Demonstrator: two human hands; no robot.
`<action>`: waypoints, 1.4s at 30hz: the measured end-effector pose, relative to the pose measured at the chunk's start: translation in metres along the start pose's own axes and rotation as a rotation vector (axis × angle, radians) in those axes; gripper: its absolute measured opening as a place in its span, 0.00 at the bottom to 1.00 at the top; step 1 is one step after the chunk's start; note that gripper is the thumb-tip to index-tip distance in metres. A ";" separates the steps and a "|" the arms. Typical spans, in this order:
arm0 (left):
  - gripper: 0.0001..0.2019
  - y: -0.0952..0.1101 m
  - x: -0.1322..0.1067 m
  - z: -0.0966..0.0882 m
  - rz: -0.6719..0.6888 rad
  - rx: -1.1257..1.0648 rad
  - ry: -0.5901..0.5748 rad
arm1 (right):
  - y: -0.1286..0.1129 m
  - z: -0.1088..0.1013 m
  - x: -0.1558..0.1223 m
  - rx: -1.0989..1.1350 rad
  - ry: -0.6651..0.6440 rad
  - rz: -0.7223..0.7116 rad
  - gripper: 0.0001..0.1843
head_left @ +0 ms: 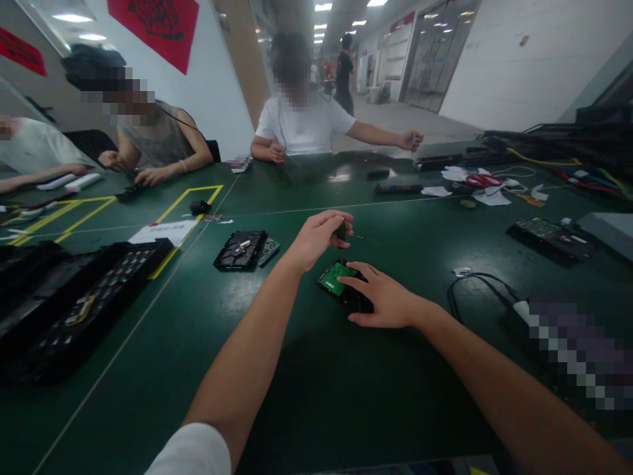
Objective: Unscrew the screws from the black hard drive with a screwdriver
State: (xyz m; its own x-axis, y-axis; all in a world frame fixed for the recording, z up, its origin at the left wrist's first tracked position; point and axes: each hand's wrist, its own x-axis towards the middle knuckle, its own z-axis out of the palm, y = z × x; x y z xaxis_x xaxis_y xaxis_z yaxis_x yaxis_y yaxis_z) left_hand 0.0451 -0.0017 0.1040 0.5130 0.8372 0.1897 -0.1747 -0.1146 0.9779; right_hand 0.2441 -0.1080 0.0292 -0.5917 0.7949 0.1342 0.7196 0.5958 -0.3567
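A hard drive (334,277) with a green circuit board on top lies on the table in front of me. My right hand (383,297) rests over its right end, fingers on the upper face and thumb at the near side, gripping it. Just beyond the drive, my left hand (321,239) is raised with its fingers curled around a small dark piece (341,229), whose kind I cannot make out. Tiny loose bits, perhaps screws, lie beside that hand. To the left sit an opened black drive case (240,249) and a loose circuit board (269,252).
Black slotted trays (99,297) fill the left side of the green table (277,402). Another drive (548,239) lies at the right, near a black cable (482,276). Papers and wires (487,181) clutter the far right. Several people sit across the table.
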 end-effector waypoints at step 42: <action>0.15 -0.007 0.003 -0.001 -0.049 -0.042 0.003 | 0.000 0.001 0.000 0.004 0.009 -0.017 0.46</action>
State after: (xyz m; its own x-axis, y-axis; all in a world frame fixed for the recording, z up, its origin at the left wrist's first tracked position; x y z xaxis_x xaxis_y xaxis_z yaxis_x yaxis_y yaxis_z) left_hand 0.0472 0.0017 0.0980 0.5190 0.8430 0.1413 -0.1846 -0.0509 0.9815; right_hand 0.2437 -0.1080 0.0282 -0.6004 0.7858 0.1485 0.7079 0.6086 -0.3584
